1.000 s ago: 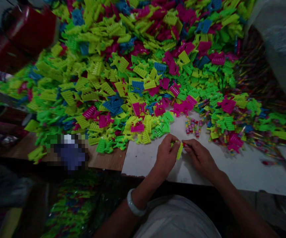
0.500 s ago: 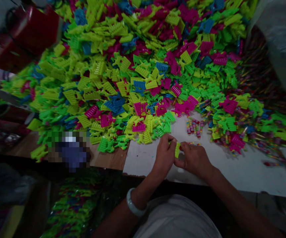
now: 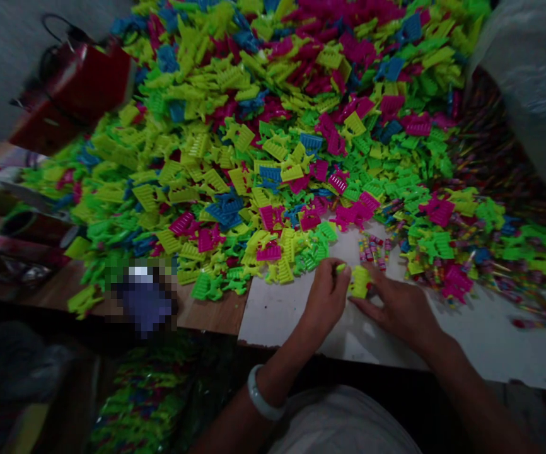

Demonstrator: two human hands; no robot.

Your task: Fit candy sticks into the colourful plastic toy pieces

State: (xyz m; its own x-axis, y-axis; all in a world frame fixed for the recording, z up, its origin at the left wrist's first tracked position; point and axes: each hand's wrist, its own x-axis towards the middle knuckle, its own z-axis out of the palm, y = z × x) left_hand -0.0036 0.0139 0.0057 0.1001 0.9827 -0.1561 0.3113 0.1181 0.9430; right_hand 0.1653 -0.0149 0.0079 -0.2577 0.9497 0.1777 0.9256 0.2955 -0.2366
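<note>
My right hand (image 3: 398, 306) pinches a small yellow plastic piece (image 3: 360, 282) between thumb and fingers, above the white board (image 3: 273, 315). Close by on its left, my left hand (image 3: 328, 293) is closed, with a bit of yellow-green plastic (image 3: 340, 268) showing at its fingertips. The two hands are slightly apart. Just beyond them lie a few small multicoloured sticks (image 3: 372, 249) on the board. A big heap of yellow, green, pink and blue plastic pieces (image 3: 226, 208) spreads out in front of both hands.
A red machine (image 3: 79, 94) with a cable stands at the back left. Many thin colourful sticks (image 3: 495, 145) are piled at the right beside clear plastic sheeting (image 3: 533, 82). A blurred dark object (image 3: 145, 302) sits at the front left edge. More pieces (image 3: 135, 397) lie below the table.
My right hand has moved right and away from my left hand, with the yellow piece in it. The camera view has shifted slightly.
</note>
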